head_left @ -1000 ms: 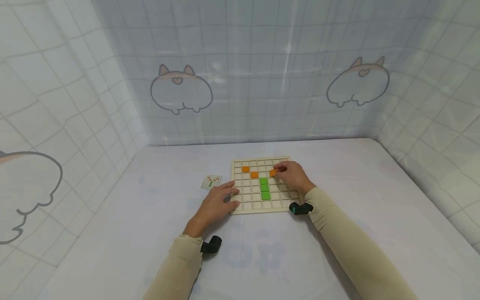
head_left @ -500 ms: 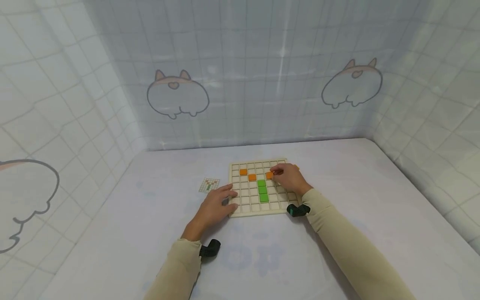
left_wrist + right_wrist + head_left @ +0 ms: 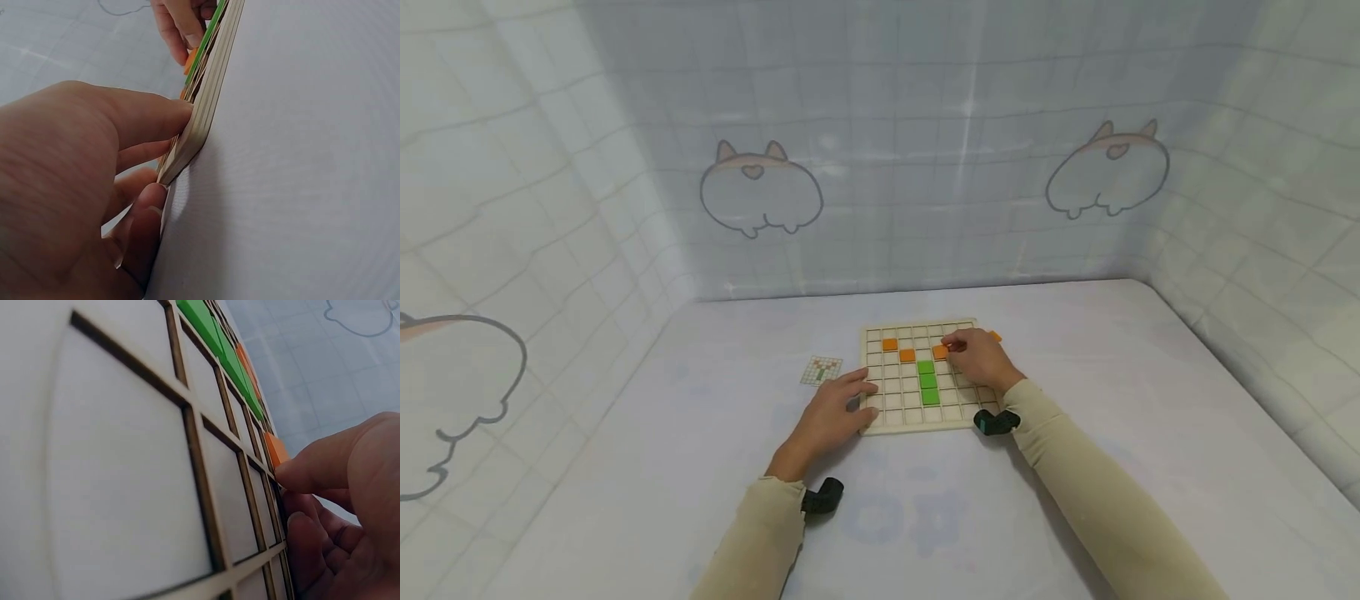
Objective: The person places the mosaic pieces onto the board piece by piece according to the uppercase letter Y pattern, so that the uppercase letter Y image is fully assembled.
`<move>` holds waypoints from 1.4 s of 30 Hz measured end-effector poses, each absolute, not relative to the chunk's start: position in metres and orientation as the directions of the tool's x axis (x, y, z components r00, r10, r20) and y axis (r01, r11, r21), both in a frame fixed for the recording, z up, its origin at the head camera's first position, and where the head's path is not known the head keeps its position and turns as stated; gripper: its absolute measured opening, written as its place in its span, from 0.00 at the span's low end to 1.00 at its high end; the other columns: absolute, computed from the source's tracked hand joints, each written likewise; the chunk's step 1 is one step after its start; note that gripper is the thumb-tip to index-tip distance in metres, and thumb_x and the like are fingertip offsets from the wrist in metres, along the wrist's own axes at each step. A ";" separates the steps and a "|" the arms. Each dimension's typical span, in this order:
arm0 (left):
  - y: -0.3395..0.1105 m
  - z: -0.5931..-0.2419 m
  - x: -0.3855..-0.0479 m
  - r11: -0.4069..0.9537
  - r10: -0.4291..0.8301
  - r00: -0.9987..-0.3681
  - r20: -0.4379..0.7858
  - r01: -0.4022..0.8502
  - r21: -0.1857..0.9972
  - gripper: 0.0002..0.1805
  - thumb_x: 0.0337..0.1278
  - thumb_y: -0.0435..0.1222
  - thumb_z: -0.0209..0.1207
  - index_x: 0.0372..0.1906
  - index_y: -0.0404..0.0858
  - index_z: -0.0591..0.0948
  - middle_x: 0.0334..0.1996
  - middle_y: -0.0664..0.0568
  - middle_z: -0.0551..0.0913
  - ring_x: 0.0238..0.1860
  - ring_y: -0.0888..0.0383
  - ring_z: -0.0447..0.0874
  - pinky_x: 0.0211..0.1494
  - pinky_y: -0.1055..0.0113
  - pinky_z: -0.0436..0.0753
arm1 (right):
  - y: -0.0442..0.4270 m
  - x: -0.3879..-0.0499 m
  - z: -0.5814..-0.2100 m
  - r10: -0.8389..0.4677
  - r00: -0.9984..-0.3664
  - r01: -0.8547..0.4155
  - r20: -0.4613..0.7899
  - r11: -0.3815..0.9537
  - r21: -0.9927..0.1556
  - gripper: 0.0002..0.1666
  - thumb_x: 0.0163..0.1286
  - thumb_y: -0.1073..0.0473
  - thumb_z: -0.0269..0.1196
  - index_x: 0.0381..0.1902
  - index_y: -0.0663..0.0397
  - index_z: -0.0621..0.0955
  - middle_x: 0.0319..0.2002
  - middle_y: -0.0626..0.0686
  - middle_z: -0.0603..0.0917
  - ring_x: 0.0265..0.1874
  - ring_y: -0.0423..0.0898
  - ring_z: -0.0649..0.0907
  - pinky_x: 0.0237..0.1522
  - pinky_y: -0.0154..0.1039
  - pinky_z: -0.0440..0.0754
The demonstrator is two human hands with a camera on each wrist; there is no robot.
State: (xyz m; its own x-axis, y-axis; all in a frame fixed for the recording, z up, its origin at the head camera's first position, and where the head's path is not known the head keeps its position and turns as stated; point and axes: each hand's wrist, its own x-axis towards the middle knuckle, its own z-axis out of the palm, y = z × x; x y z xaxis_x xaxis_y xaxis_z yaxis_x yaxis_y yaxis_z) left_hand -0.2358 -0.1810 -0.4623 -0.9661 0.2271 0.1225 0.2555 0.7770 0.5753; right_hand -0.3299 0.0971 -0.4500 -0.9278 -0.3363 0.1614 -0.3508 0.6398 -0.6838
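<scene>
A wooden grid board (image 3: pixel 957 412) lies on the table. My right hand (image 3: pixel 981 358) pinches an orange tile (image 3: pixel 939 352) between thumb and forefinger at a cell in the board's upper right part; the right wrist view shows the tile (image 3: pixel 275 449) tilted at the fingertips. Two more orange tiles, one of them this tile (image 3: pixel 890 344), sit in cells to the upper left, and a column of three green tiles (image 3: pixel 928 381) stands mid-board. My left hand (image 3: pixel 829 414) rests at the board's left edge with fingers spread; its thumb (image 3: pixel 156 119) touches the rim near a corner.
A small pattern card (image 3: pixel 822 370) lies left of the board, partly behind the left hand. Another orange tile (image 3: pixel 995 336) shows just beyond the right hand, near the board's right edge. Tile-patterned cloth walls (image 3: pixel 925 208) enclose the table (image 3: pixel 895 542) at the back and sides.
The right hand has shifted only slightly, keeping the orange tile at the same part of the board. The orange tile beyond that hand has come into sight. The left hand stays at the edge.
</scene>
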 end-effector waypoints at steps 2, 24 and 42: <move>-0.180 -0.462 -0.237 0.779 0.233 -0.965 0.124 0.261 0.570 0.20 0.62 0.43 0.64 0.59 0.45 0.83 0.73 0.54 0.68 0.73 0.42 0.61 0.71 0.44 0.63 | 0.098 -0.329 -0.450 -0.334 -0.926 -0.359 0.175 0.644 -0.676 0.20 0.70 0.66 0.58 0.58 0.64 0.81 0.51 0.60 0.83 0.50 0.54 0.81 0.51 0.48 0.79; -0.179 -0.466 -0.236 0.766 0.235 -0.962 0.137 0.270 0.584 0.19 0.63 0.41 0.64 0.58 0.44 0.84 0.72 0.53 0.69 0.73 0.42 0.61 0.71 0.43 0.62 | 0.145 -0.341 -0.445 -0.258 -0.966 -0.132 0.019 0.428 -0.894 0.22 0.73 0.58 0.60 0.62 0.59 0.79 0.50 0.58 0.84 0.39 0.51 0.83 0.40 0.40 0.82; -0.180 -0.461 -0.238 0.760 0.234 -0.961 0.145 0.274 0.589 0.19 0.62 0.40 0.64 0.58 0.43 0.84 0.71 0.53 0.70 0.73 0.42 0.61 0.72 0.44 0.61 | 0.183 -0.363 -0.455 0.009 -0.997 -0.060 0.072 0.467 -0.882 0.20 0.74 0.59 0.58 0.59 0.62 0.80 0.53 0.61 0.81 0.43 0.53 0.80 0.42 0.40 0.78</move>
